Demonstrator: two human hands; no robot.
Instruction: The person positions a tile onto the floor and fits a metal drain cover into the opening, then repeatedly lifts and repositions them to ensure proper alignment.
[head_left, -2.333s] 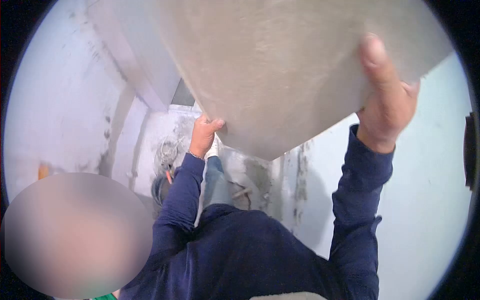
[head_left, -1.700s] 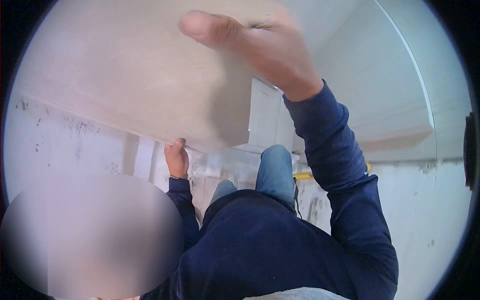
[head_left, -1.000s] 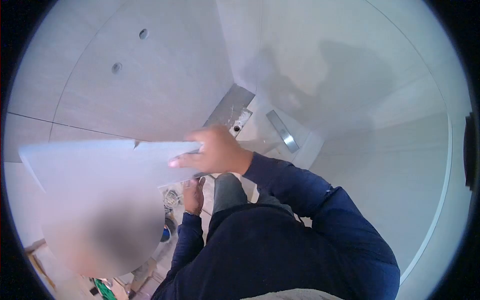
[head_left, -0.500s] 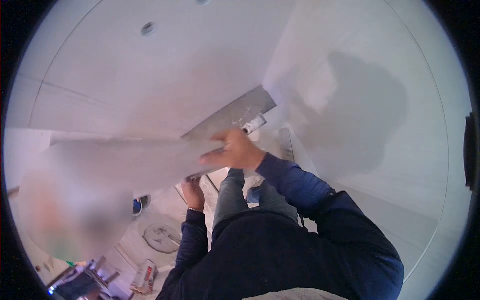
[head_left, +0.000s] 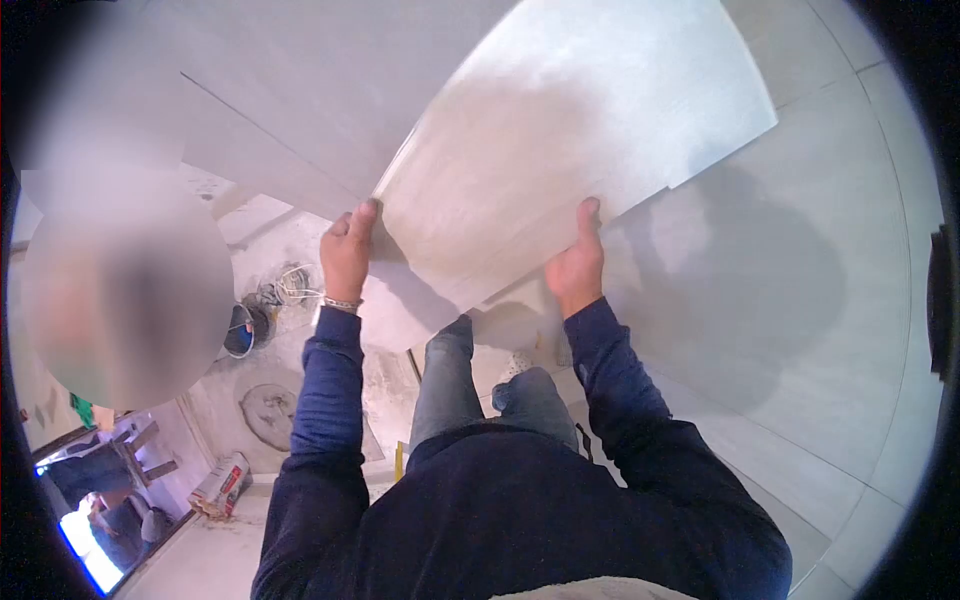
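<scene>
A large pale slab, which looks like a wall tile (head_left: 540,140), is held up tilted in front of me. Its lower right edge has a small step, like a cut-out. My left hand (head_left: 347,258) grips the slab's left edge, thumb on the near face. On the lower right edge, my right hand (head_left: 580,258) holds it with the thumb up against the face. The fingers of both hands are mostly hidden behind the slab.
Large grey tiles with thin joints cover the right wall (head_left: 790,390). A dark bucket (head_left: 258,322) stands on the floor at left, beside white cables (head_left: 296,284). Nearer are a round grey patch (head_left: 268,412) and a printed bag (head_left: 220,486). A blurred shape hides the far left.
The slab has swung up and to the right, turning its broad face towards me. My right hand has moved from above it to its lower right edge; my left hand has risen leftwards.
</scene>
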